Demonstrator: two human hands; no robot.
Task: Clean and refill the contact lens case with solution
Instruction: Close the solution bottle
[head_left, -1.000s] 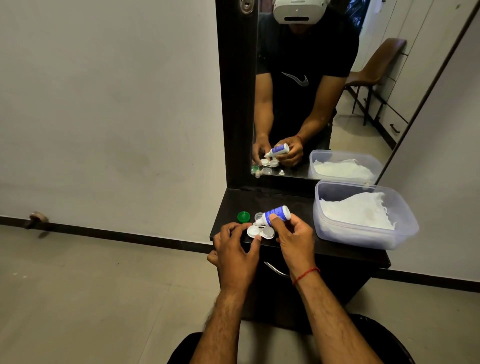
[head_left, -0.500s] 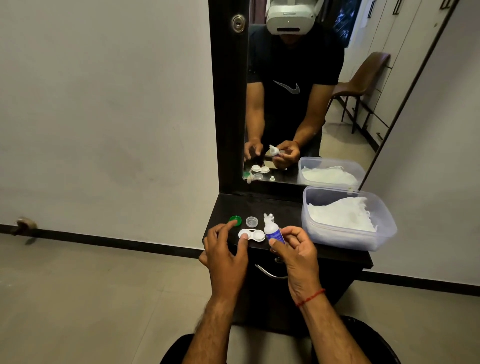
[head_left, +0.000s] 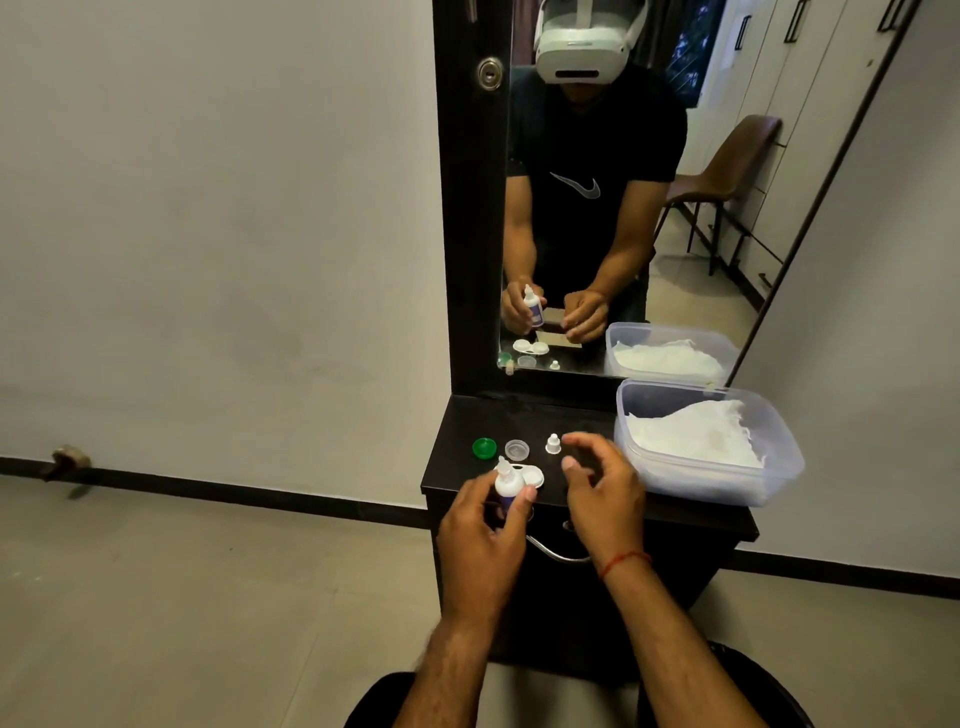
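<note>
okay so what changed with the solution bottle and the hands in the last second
The solution bottle passed from the right hand to the left hand and went from tipped over the lens case to upright. The right hand let go and is open. The green cap, clear cap and tissue container stayed put.

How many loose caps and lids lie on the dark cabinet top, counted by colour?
Green lid: 1
Clear lid: 1
White bottle cap: 1
Total: 3
</note>
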